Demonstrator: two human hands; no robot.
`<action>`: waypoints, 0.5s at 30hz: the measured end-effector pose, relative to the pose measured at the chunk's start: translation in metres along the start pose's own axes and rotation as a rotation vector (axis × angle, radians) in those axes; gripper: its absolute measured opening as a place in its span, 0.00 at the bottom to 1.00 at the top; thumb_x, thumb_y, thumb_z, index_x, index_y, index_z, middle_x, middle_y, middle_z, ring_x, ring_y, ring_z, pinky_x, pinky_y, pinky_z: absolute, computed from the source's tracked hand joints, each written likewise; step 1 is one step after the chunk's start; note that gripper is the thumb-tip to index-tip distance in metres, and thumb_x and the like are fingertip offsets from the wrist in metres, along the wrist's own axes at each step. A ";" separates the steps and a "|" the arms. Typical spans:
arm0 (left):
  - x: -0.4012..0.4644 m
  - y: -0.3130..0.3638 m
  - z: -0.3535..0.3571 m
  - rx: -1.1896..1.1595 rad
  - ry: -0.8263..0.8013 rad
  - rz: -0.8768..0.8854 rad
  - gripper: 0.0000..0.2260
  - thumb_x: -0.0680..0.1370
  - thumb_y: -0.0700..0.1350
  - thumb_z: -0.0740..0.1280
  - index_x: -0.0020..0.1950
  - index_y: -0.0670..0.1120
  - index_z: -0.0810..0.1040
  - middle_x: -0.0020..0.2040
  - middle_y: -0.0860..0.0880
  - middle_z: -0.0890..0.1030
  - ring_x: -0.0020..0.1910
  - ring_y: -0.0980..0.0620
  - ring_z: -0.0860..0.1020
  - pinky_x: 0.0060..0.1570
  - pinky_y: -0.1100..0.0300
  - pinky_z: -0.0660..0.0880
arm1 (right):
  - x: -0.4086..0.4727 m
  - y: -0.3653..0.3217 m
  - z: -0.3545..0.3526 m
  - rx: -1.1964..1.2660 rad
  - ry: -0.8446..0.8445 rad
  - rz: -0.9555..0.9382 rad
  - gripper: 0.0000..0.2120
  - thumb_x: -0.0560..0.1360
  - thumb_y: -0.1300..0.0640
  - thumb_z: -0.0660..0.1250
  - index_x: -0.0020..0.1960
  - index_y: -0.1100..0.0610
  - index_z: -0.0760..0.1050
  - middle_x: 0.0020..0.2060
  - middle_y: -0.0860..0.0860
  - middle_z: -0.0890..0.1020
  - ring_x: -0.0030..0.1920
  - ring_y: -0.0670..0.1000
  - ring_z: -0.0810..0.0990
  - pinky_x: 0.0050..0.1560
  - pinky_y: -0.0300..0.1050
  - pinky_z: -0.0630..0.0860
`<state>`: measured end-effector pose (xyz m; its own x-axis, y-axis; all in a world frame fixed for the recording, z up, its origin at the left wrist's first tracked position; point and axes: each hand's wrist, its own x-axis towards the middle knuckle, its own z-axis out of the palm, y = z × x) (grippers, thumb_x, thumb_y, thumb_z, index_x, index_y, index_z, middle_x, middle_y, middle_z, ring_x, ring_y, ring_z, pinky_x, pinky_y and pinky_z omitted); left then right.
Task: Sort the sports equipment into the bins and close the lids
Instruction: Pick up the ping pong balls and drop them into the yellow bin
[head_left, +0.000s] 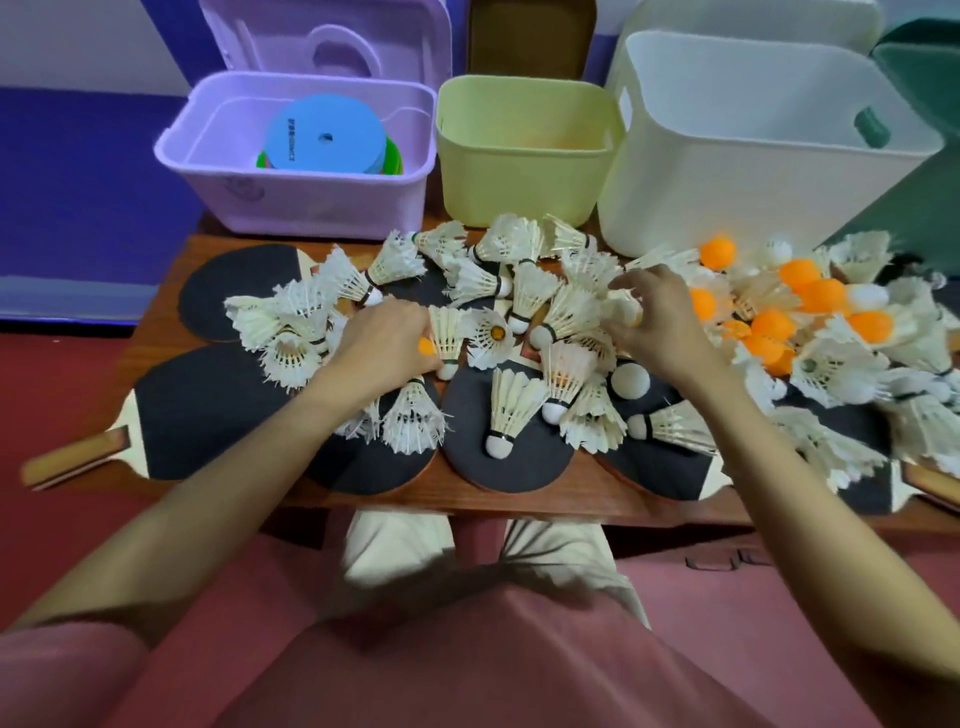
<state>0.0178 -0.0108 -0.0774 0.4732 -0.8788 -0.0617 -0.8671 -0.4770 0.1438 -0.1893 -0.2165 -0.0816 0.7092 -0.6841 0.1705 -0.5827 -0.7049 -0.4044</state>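
Several white shuttlecocks (511, 410) lie heaped over black table-tennis paddles (208, 410) on a low wooden table (467, 499). Orange balls (821, 296) cluster at the right. My left hand (384, 348) has curled fingers around an orange ball (427, 346) among the shuttlecocks. My right hand (657, 317) pinches something pale orange (629, 310) at its fingertips, partly hidden by feathers. Behind the table stand a purple bin (218, 150) holding flat discs (324, 132), a yellow bin (524, 171) and a white bin (727, 182).
A purple lid (332, 41) leans behind the purple bin, and a brown lid (530, 36) stands behind the yellow one. A dark green bin (919, 93) sits at the far right. Paddle handles (72, 460) stick out past the table's left edge. My knees are below the table.
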 end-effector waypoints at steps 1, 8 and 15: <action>-0.001 0.001 0.001 0.016 -0.013 -0.003 0.16 0.71 0.54 0.74 0.51 0.45 0.78 0.49 0.46 0.79 0.51 0.45 0.77 0.40 0.55 0.69 | -0.002 0.003 0.002 -0.023 0.004 0.017 0.19 0.70 0.60 0.70 0.60 0.61 0.75 0.54 0.62 0.75 0.58 0.62 0.72 0.55 0.49 0.68; -0.006 0.000 0.000 -0.089 0.051 -0.015 0.16 0.70 0.46 0.75 0.56 0.44 0.79 0.54 0.44 0.80 0.55 0.43 0.76 0.49 0.51 0.74 | -0.001 0.006 0.010 -0.187 0.022 0.022 0.22 0.71 0.62 0.66 0.64 0.63 0.71 0.53 0.62 0.77 0.53 0.64 0.74 0.50 0.53 0.70; -0.002 0.023 -0.035 -0.418 0.237 0.009 0.16 0.70 0.46 0.76 0.56 0.45 0.81 0.50 0.48 0.83 0.44 0.52 0.79 0.47 0.60 0.73 | 0.009 0.009 0.011 -0.294 0.026 -0.036 0.15 0.72 0.64 0.62 0.58 0.66 0.72 0.47 0.65 0.78 0.48 0.65 0.75 0.45 0.56 0.73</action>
<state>0.0018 -0.0194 -0.0391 0.5302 -0.8324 0.1612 -0.7575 -0.3796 0.5311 -0.1836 -0.2272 -0.0938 0.7233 -0.6597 0.2041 -0.6500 -0.7502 -0.1211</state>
